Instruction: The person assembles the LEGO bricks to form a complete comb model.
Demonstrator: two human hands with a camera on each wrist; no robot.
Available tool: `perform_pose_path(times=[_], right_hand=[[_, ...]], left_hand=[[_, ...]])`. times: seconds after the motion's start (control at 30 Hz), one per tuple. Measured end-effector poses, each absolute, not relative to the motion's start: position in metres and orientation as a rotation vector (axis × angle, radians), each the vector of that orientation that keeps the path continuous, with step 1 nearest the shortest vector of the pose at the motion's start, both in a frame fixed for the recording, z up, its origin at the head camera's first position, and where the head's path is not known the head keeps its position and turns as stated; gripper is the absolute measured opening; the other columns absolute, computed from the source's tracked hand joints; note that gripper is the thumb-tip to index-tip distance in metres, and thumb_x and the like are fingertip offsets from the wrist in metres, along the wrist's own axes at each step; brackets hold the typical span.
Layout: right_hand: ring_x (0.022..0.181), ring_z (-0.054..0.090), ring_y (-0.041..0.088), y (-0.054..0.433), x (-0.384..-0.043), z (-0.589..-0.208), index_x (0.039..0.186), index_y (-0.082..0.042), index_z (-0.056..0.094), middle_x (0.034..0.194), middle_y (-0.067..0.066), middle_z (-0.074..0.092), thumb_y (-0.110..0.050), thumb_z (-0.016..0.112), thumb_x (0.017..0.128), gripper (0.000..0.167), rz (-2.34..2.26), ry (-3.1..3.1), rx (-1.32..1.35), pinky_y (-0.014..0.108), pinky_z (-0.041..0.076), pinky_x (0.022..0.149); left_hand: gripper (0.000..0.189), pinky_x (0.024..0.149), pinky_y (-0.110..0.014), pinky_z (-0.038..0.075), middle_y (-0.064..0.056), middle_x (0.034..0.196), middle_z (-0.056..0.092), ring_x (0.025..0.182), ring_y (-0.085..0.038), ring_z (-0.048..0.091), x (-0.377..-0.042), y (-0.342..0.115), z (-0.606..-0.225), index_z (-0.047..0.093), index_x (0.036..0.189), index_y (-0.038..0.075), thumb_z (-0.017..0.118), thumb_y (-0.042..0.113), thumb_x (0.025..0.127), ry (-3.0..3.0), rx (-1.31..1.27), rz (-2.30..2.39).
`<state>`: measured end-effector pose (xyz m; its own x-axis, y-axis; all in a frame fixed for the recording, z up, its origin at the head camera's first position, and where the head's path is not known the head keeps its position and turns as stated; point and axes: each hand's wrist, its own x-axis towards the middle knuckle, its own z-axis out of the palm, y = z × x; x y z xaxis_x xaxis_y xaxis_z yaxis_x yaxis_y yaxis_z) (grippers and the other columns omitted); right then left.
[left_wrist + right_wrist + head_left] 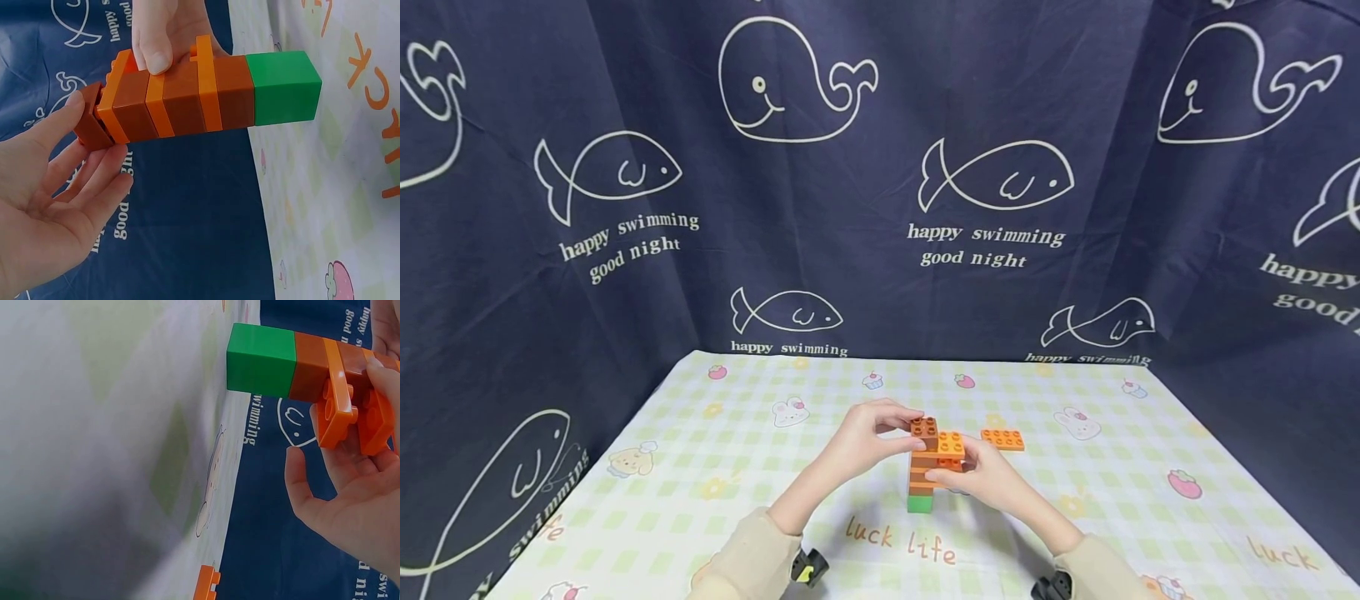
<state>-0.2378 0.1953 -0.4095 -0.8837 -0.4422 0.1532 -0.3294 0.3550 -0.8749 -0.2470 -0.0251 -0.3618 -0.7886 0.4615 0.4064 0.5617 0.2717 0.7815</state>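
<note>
A tower of toy building blocks [181, 103] stands on the tablecloth, with a green block [920, 504] at its base. Above the green, brown blocks alternate with thin orange plates whose studded ends jut out to the right. My left hand [867, 437] pinches a brown block [923, 427] at the very top. In the left wrist view this block sits slightly tilted, a narrow gap showing against the top orange plate [114, 97]. My right hand [992, 475] holds the tower from the right, its thumb against the front side; the other fingers are partly hidden behind the plates.
A loose orange plate [1002, 440] with studs lies on the cloth just behind and right of the right hand. The table wears a checked, printed tablecloth [760, 492]. Dark blue curtain fabric [880, 200] hangs behind and at both sides.
</note>
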Motion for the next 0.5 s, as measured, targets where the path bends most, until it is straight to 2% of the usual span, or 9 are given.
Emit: perform_pose_path(times=[0.5], right_hand=[[0.079,0.067,0.010,0.1937,-0.2356,-0.4076,0.122,0.000,0.055,0.104,0.015,0.068,-0.024,0.071,0.084,0.047,-1.598,2.471,-0.682,0.024,0.057,0.067]], left_hand=[[0.032,0.084,-0.024,0.056,-0.006,0.103,0.067,0.090,-0.018,0.066,-0.2477,-0.0236,-0.3622,0.069,0.109,0.008,0.074,0.020,0.080,-2.430,-0.995,-1.534]])
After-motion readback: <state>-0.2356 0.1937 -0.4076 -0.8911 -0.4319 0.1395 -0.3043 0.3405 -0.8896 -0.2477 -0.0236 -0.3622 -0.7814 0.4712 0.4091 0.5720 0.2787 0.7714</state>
